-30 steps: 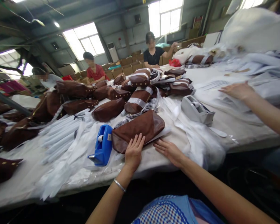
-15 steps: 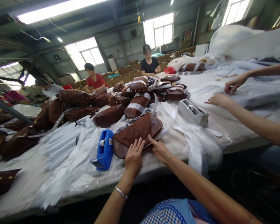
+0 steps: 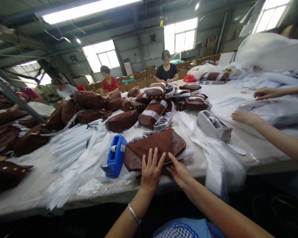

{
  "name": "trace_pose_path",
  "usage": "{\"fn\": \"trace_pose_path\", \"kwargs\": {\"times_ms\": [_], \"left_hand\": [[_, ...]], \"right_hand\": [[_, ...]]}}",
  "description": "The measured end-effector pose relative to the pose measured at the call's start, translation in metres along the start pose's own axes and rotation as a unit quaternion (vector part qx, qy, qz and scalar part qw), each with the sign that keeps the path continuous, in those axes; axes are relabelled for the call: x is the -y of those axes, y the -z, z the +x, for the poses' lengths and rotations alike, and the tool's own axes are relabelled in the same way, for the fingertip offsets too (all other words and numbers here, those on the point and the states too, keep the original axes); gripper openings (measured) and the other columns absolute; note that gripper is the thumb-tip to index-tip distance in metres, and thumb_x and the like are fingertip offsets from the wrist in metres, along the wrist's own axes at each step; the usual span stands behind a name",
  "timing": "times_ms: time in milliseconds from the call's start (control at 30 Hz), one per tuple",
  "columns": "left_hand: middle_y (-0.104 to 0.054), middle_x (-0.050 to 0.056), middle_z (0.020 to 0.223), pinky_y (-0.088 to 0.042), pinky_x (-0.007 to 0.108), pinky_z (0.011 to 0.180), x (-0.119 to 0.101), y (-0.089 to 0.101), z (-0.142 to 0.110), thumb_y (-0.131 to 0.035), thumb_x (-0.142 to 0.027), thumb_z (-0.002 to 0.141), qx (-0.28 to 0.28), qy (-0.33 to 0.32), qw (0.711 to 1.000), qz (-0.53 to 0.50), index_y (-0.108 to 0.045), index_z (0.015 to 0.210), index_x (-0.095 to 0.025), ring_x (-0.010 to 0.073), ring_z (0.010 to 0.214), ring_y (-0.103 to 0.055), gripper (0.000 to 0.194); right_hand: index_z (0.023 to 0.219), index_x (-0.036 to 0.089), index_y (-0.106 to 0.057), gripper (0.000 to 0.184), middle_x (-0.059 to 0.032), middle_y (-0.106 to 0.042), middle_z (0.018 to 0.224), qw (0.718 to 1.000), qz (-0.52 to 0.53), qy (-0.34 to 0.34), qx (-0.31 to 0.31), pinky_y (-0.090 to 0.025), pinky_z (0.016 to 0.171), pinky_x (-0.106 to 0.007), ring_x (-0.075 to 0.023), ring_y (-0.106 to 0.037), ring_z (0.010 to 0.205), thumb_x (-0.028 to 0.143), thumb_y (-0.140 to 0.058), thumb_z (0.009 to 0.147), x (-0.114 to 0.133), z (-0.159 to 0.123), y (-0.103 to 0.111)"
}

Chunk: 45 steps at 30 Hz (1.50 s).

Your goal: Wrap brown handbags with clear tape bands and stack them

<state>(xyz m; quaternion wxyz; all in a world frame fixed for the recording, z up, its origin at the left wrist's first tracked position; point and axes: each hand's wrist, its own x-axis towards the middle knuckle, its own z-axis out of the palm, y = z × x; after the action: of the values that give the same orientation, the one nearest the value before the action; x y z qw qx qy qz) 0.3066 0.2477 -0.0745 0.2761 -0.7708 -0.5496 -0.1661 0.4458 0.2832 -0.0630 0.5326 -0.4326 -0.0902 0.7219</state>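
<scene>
A brown leather handbag (image 3: pixel 154 142) lies on its side at the table's near edge. My left hand (image 3: pixel 150 173) rests on its lower front, palm down with the fingers spread. At the bag's near edge is my right hand (image 3: pixel 180 172), its thumb on top and the other fingers partly hidden below the rim. A white rolled piece (image 3: pixel 187 154) sticks out from under the bag's right end. Close to the bag's left end stands a blue tape dispenser (image 3: pixel 116 157).
Behind lies a heap of brown bags (image 3: pixel 151 112), some wrapped with white strips. A grey tape dispenser (image 3: pixel 213 125) and white sheeting (image 3: pixel 208 155) are to the right. White rolls (image 3: pixel 75 140) lie left. A co-worker's hands (image 3: pixel 248 115) work at right; other people sit across.
The view has swung left, so everything sits further right in the picture. Both my hands stay at the handbag. The co-worker's hands at right have shifted apart slightly.
</scene>
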Motion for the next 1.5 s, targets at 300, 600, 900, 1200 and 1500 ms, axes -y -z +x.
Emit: {"fn": "trace_pose_path", "kwargs": {"times_ms": [300, 600, 900, 1200, 1500], "left_hand": [[-0.045, 0.009, 0.153, -0.049, 0.039, 0.107, 0.033, -0.019, -0.001, -0.044, -0.01, 0.095, -0.058, -0.093, 0.993, -0.035, -0.035, 0.153, -0.027, 0.0258, 0.138, -0.047, 0.061], [-0.05, 0.004, 0.149, -0.047, 0.036, 0.108, 0.045, -0.013, 0.015, -0.041, -0.002, 0.089, -0.091, -0.019, 0.991, -0.094, -0.03, 0.155, -0.03, 0.0225, 0.133, -0.053, 0.072], [-0.052, 0.003, 0.148, -0.05, 0.038, 0.105, 0.04, -0.013, 0.022, -0.046, -0.004, 0.089, -0.095, 0.036, 0.99, -0.1, -0.027, 0.156, -0.032, 0.0241, 0.13, -0.056, 0.075], [-0.052, 0.003, 0.148, -0.05, 0.038, 0.104, 0.04, -0.011, 0.025, -0.048, -0.005, 0.089, -0.096, 0.038, 0.99, -0.099, -0.027, 0.156, -0.031, 0.0242, 0.129, -0.058, 0.074], [-0.053, 0.003, 0.148, -0.049, 0.038, 0.104, 0.039, -0.014, 0.03, -0.048, -0.005, 0.09, -0.103, 0.044, 0.988, -0.107, -0.029, 0.155, -0.032, 0.0242, 0.128, -0.058, 0.073]], "right_hand": [[0.094, 0.016, -0.07, 0.035, -0.0076, -0.075, 0.099, 0.984, -0.099, -0.072, 0.129, -0.06, 0.081, -0.031, -0.0196, -0.072, 0.088, 0.043, -0.081, 0.076, 0.014, -0.013, 0.008], [0.105, 0.026, -0.075, 0.022, -0.0084, -0.072, 0.115, 0.646, -0.634, 0.425, 0.017, -0.045, 0.104, -0.044, -0.0302, -0.065, 0.109, 0.035, -0.06, 0.092, 0.157, 0.019, 0.105], [0.11, 0.019, -0.071, 0.034, -0.0159, -0.071, 0.11, 0.426, -0.824, 0.372, -0.041, -0.042, 0.096, -0.043, -0.0344, -0.06, 0.111, 0.036, -0.075, 0.081, 0.178, 0.053, 0.1], [0.098, 0.025, -0.076, 0.027, -0.0034, -0.077, 0.094, 0.525, -0.783, 0.33, -0.054, -0.049, 0.076, -0.03, -0.023, -0.07, 0.086, 0.038, -0.052, 0.095, 0.204, 0.064, 0.112], [0.114, 0.021, -0.072, 0.038, -0.0121, -0.072, 0.116, 0.515, -0.743, 0.426, -0.019, -0.042, 0.103, -0.039, -0.0292, -0.063, 0.111, 0.048, -0.058, 0.092, 0.189, 0.057, 0.103]]}}
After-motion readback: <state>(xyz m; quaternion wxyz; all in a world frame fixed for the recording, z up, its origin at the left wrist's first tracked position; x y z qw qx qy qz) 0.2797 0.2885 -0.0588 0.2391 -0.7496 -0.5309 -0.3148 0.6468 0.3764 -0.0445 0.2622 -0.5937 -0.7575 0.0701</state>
